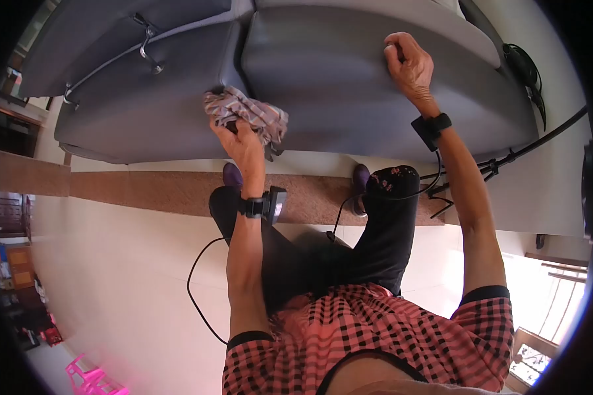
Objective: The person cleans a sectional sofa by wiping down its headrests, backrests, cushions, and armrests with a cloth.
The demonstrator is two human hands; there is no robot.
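A crumpled striped cloth [250, 113] is gripped in my left hand [242, 141], against the front of a grey padded seat [349, 85], close to the seam between two cushions. My right hand [412, 64] rests on the right cushion with its fingers curled inward; nothing shows in it, though the inside of the fingers is hidden. Each wrist wears a black strap with a small device.
Metal handles [149, 52] stick out from the seat's left part. Black cables [507, 158] run at the right and beside both arms. My knees and feet are below the seat edge. A pink stool [92, 378] stands at the lower left.
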